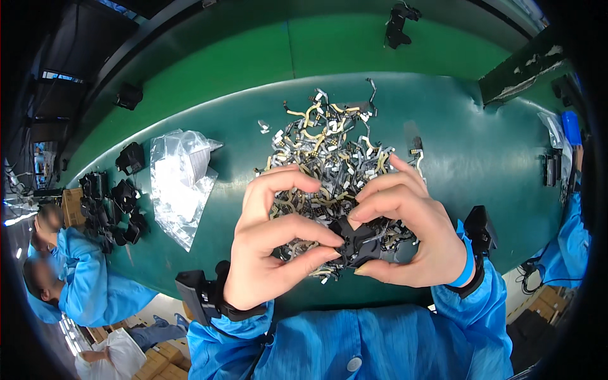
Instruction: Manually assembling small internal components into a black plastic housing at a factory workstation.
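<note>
Close to my body, above the green table, a small black moulded plastic part (362,246) is between my two hands. My right hand (415,231) grips it from the right, index finger on top and thumb underneath. At its left edge, the thumb and index finger of my left hand (269,237) pinch together; the exact spot they grip is partly hidden. Just behind and under both hands spreads a heap of short ribbon cables (323,149), grey, black and cream, with small white connectors.
A clear plastic bag (180,183) with white contents lies left of the heap. Beyond it are several black parts (123,212). One cable piece (416,149) sits apart at the right. A dark post (522,79) stands at back right. People in blue sit at both sides.
</note>
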`<action>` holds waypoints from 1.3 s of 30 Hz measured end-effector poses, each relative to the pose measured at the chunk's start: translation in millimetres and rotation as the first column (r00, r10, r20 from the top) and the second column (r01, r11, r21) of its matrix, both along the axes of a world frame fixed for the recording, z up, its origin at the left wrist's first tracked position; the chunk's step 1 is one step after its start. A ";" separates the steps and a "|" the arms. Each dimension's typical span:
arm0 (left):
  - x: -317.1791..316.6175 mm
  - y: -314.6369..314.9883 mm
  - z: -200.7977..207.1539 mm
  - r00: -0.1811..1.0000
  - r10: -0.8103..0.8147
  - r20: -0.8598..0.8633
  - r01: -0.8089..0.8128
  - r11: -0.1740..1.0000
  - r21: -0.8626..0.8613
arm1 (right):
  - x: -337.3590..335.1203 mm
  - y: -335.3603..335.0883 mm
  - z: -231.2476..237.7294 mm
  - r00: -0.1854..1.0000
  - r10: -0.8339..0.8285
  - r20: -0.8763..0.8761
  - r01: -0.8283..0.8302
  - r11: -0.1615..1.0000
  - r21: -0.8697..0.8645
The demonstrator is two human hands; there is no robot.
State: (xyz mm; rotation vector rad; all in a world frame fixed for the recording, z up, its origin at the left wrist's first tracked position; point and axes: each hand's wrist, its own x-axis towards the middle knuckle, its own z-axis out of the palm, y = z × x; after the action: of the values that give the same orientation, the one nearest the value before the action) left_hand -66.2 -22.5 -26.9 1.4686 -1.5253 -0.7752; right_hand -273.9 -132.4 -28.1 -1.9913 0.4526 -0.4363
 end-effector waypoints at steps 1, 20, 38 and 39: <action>0.1 -0.2 -0.4 0.997 -0.037 -0.061 0.039 0.999 0.027 | 0.0 -0.2 -0.7 1.000 0.000 0.000 0.000 1.000 0.005; -1.1 -0.6 4.5 0.991 -0.080 0.110 0.080 0.997 0.003 | -6.8 -7.9 -0.5 0.990 -0.108 0.088 0.088 0.975 0.202; -6.1 -1.2 10.2 0.982 -0.077 0.173 0.083 0.996 -0.030 | 2.3 2.0 -7.0 0.979 -0.198 0.042 0.190 0.970 0.150; -5.7 0.3 10.2 0.988 -0.060 0.142 0.065 0.998 -0.027 | 2.9 3.8 -5.4 0.979 -0.200 0.044 0.191 0.971 0.144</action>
State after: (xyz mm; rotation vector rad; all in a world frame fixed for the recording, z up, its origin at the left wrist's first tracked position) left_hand -72.0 -22.2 -16.7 1.4844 -1.6891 -0.6927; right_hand -271.0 -128.6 -33.4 -1.8021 0.6291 -0.5687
